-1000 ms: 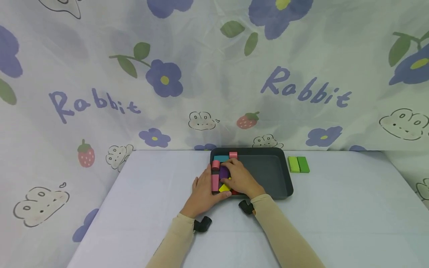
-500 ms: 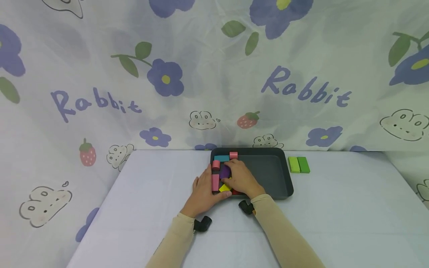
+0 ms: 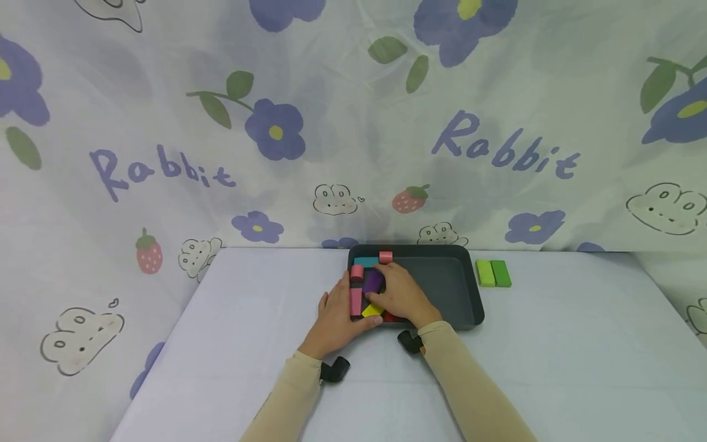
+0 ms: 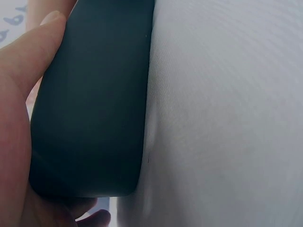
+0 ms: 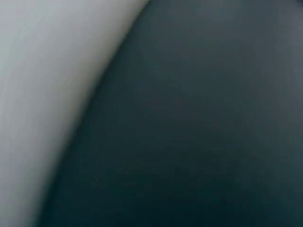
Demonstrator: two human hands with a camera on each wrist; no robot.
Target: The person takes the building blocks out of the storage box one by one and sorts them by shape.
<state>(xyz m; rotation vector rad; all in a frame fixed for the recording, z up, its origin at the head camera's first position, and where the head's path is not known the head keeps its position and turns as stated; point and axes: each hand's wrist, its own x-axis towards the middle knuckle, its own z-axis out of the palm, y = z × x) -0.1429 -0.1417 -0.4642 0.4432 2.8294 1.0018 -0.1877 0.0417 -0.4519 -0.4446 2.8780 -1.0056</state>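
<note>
- Only the head view shows the right hand (image 3: 405, 296) pinching the purple block (image 3: 372, 282), inside the tray (image 3: 442, 285) at its left end.
- The left wrist view adds the tray's outside: smooth, dark, round-cornered (the left hand (image 3: 335, 319) rests at this corner, fingers straight).
- Under the tray, white cloth (image 4: 222, 118), finely ribbed.
- Right of the tray, two flat green blocks (image 3: 501, 274).
</note>
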